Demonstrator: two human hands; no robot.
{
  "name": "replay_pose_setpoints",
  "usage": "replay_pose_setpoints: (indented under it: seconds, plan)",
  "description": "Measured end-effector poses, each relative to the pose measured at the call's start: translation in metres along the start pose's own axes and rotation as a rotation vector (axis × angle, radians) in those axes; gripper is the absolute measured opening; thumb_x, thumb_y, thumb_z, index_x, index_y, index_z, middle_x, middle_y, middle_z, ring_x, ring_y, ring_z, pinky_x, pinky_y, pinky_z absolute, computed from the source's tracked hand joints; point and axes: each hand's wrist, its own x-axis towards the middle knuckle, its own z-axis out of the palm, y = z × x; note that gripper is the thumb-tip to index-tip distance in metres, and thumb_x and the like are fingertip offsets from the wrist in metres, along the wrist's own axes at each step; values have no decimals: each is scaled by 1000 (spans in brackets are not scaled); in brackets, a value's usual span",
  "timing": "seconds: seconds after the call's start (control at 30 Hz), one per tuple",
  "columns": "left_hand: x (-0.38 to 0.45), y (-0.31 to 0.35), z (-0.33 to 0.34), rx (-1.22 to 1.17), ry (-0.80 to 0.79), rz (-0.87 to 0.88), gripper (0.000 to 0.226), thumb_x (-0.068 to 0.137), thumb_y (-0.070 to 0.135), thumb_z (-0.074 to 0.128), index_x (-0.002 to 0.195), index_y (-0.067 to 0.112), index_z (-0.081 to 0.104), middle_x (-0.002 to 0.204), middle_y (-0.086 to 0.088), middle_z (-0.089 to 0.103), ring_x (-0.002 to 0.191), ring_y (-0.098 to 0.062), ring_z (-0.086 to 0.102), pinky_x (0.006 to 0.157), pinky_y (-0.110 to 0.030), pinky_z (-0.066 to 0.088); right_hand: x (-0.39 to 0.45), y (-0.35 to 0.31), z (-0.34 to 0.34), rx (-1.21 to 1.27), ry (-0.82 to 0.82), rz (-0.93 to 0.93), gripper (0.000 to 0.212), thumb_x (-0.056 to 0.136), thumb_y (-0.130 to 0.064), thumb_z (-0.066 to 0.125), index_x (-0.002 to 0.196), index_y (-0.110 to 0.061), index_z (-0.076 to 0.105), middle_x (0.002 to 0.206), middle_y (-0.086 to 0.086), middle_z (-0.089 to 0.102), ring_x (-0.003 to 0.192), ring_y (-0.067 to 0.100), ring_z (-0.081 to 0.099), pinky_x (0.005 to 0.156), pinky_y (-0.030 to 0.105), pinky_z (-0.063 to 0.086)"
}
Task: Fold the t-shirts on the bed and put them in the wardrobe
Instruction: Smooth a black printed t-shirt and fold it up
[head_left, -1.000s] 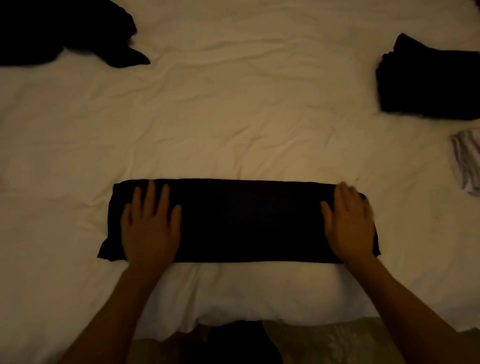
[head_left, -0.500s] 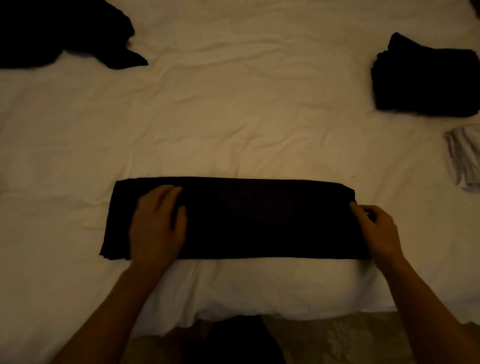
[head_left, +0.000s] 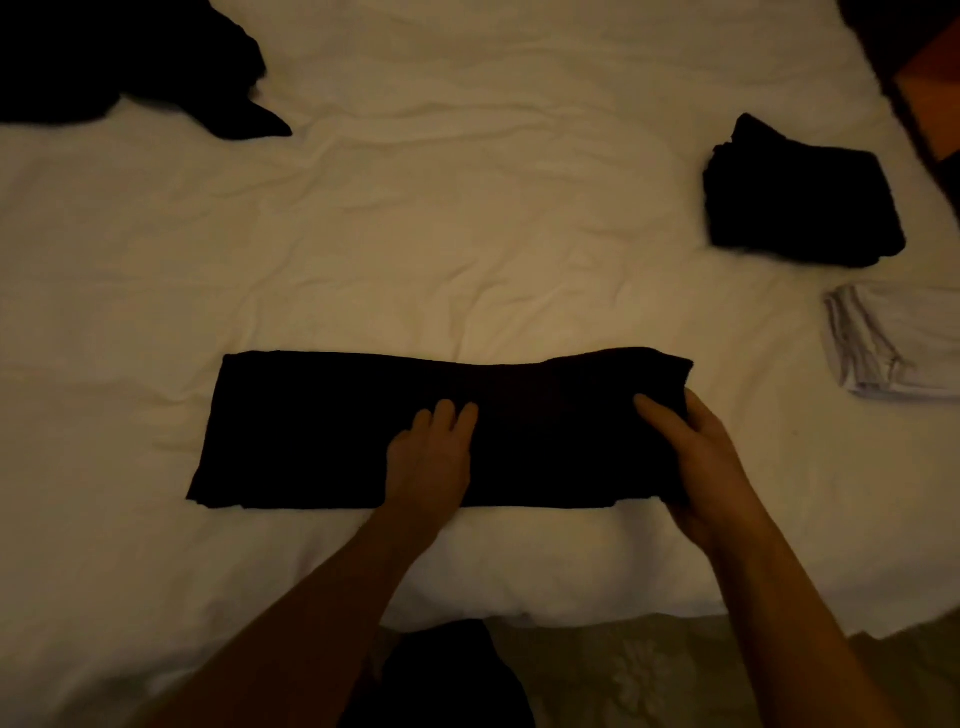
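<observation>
1. T-shirt, black, lies as a long strip near the bed's front edge.
2. Our left hand presses flat mid-strip; our right hand grips its right end.
3. Two folded piles sit by the right edge; a dark heap at the far-left corner and the wardrobe trip remain, we judge.

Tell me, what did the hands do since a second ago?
The left hand slid from the black shirt's left end to its middle. The right hand gripped the right end and began lifting it. The folded black pile and white pile stayed put.
</observation>
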Motion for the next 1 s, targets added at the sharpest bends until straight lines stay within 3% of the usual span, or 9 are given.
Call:
replay_pose_setpoints:
  seconds: [0.13, 0.2, 0.33, 0.43, 0.57, 0.73, 0.83, 0.9, 1.0]
  plan:
    - [-1, -8, -18, -186, -73, -50, 34, 92, 29, 63, 125, 23, 61, 107, -3, 58, 87, -22, 60, 53, -30, 42, -21, -12, 74, -45, -132, -32, 27, 93, -11, 61, 120, -17, 62, 106, 6, 74, 98, 23, 71, 83, 34, 59]
    - [-6, -29, -38, -319, -75, -195, 22, 99, 37, 48, 113, 28, 62, 105, 2, 59, 91, -20, 61, 67, -33, 50, -21, -6, 114, -127, -202, -30, 20, 91, -9, 65, 110, -9, 60, 98, 13, 73, 92, 28, 71, 81, 38, 59]
    - [-26, -99, -69, -591, 146, -501, 22, 99, 35, 53, 102, 23, 71, 94, 4, 70, 83, -16, 66, 73, -37, 54, -10, 22, 189, -390, -356, -55, 21, 88, -14, 71, 98, -11, 52, 88, 8, 63, 82, 20, 65, 74, 33, 54]
    - [-42, -140, -89, -960, 56, -691, 25, 101, 39, 50, 99, 26, 71, 85, 5, 72, 76, -13, 67, 74, -33, 53, 0, 51, 237, -649, -353, -128, 24, 88, -21, 68, 84, -19, 44, 76, -2, 53, 68, 13, 54, 59, 26, 44]
    - [-57, -162, -101, -1028, 60, -687, 38, 101, 49, 43, 92, 27, 73, 82, 3, 72, 77, -18, 68, 72, -35, 52, 5, 77, 277, -836, -288, -240, 25, 88, -19, 64, 84, -17, 40, 70, -6, 44, 59, 7, 42, 47, 18, 28]
    - [-50, -164, -109, -1269, -28, -727, 49, 90, 68, 40, 103, 33, 71, 95, 2, 74, 91, -18, 70, 85, -40, 56, 8, 90, 296, -834, -282, -245, 21, 89, -24, 63, 93, -16, 44, 79, -3, 51, 67, 12, 50, 53, 24, 36]
    - [-45, -161, -107, -1169, -49, -738, 44, 87, 68, 48, 97, 32, 70, 93, 7, 72, 88, -10, 68, 73, -26, 49, -4, 99, 285, -736, -446, -207, 20, 92, -26, 62, 109, -15, 59, 98, -1, 65, 89, 12, 62, 79, 28, 51]
    - [-43, -161, -101, -987, -31, -724, 39, 88, 62, 57, 97, 25, 66, 90, 9, 67, 84, -8, 64, 66, -22, 43, -16, 109, 266, -528, -508, -228, 24, 95, -15, 56, 117, -8, 64, 109, 3, 68, 101, 11, 64, 90, 25, 52]
    - [-42, -163, -89, -882, 27, -699, 30, 91, 43, 66, 111, 22, 61, 92, 12, 61, 85, -10, 60, 67, -24, 44, -27, 126, 228, -438, -311, -416, 27, 90, -18, 50, 104, -4, 68, 100, 1, 69, 94, 3, 65, 84, 17, 50]
